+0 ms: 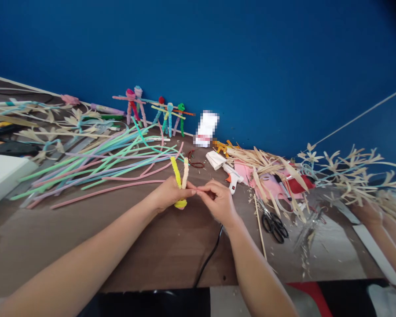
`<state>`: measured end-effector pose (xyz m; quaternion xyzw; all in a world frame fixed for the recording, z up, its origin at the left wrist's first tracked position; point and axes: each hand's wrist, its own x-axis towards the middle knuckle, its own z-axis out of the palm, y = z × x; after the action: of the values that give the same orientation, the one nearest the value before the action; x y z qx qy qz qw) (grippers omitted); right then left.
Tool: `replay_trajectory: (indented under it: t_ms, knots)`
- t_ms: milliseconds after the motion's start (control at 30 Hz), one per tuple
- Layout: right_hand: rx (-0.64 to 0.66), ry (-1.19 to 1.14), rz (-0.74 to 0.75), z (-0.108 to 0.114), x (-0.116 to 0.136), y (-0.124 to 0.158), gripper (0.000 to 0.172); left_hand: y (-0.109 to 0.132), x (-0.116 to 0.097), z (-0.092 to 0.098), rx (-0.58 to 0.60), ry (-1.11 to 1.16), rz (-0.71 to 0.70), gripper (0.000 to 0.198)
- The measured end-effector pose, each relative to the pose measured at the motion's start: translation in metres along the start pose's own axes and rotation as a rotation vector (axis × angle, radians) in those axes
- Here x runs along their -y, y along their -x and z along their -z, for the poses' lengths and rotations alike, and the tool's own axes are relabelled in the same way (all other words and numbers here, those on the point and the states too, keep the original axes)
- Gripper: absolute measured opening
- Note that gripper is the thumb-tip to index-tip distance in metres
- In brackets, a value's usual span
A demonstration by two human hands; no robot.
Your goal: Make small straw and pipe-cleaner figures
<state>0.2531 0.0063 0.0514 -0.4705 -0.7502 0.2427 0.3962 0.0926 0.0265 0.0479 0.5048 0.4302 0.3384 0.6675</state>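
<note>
My left hand [167, 193] is closed around a small figure of twisted pipe cleaners [180, 178]. It has a yellow strand and a cream strand sticking up, and a yellow coil below my fingers. My right hand [218, 199] pinches toward the same figure from the right, fingertips meeting my left thumb. Both hands hover just above the brown table [135, 246].
Long pastel pipe cleaners [95, 165] lie spread at the left. Finished pipe-cleaner figures [158, 112] lean on the blue wall. A white glue gun [232, 176], black scissors [273, 224], a thin stick and dried leaf strips [270, 165] lie right. Another person's arm [383, 229] is at far right.
</note>
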Motion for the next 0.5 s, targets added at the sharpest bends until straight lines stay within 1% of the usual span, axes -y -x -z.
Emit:
replay_trajectory:
  t_ms: [133, 267, 367, 433, 500]
  knots:
    - [-0.050, -0.040, -0.123, -0.004, -0.004, 0.000, 0.013, -0.002, 0.004, -0.002, -0.090, -0.221, -0.156, 0.021]
    - [-0.019, -0.146, -0.280, -0.007, -0.012, -0.001, 0.014, -0.001, 0.006, -0.003, -0.179, -0.521, -0.302, 0.020]
    - [-0.012, -0.232, -0.329, -0.008, -0.016, -0.001, 0.014, 0.002, 0.005, -0.005, -0.219, -0.684, -0.395, 0.020]
    - [-0.019, -0.271, -0.354, -0.007, -0.015, -0.001, 0.015, 0.002, 0.005, -0.006, -0.231, -0.671, -0.401, 0.020]
    - [0.007, -0.316, -0.375, -0.006, -0.012, -0.002, 0.017, 0.002, 0.004, -0.006, -0.214, -0.533, -0.346, 0.021]
